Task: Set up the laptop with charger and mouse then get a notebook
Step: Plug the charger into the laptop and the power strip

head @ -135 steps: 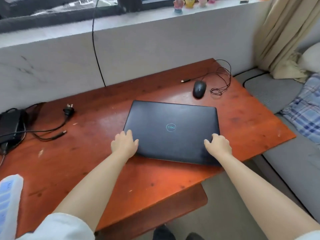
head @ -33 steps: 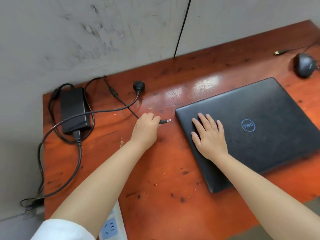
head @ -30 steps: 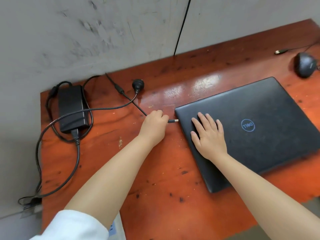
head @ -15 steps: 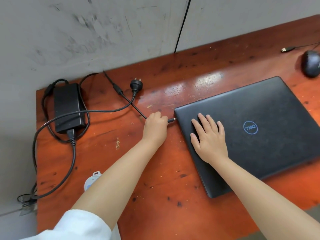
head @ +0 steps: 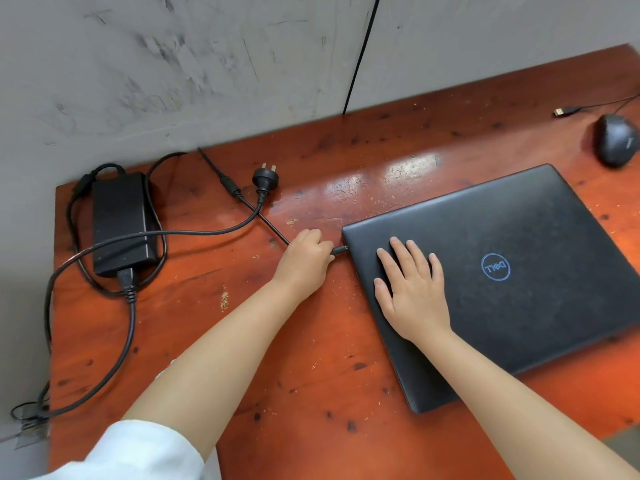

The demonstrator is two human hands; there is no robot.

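Note:
A closed black laptop (head: 519, 271) with a blue round logo lies on the red wooden table (head: 277, 393). My right hand (head: 410, 291) rests flat on its lid near the left edge, fingers spread. My left hand (head: 306, 259) is shut on the charger's barrel plug (head: 339, 250), whose tip touches the laptop's left side. The black charger brick (head: 119, 221) lies at the table's far left with its cable looped around it. The wall plug (head: 265, 177) lies loose on the table. A black mouse (head: 616, 140) sits at the far right, its USB end (head: 562, 111) lying free.
A grey scuffed wall (head: 173, 64) stands right behind the table, with a thin black cable (head: 360, 53) running down it. The charger's cable (head: 90, 375) trails off the table's left edge. The table's front right corner shows at the lower right.
My left hand has carried the barrel plug rightwards until its tip meets the laptop's left side. My right hand has stayed flat on the lid.

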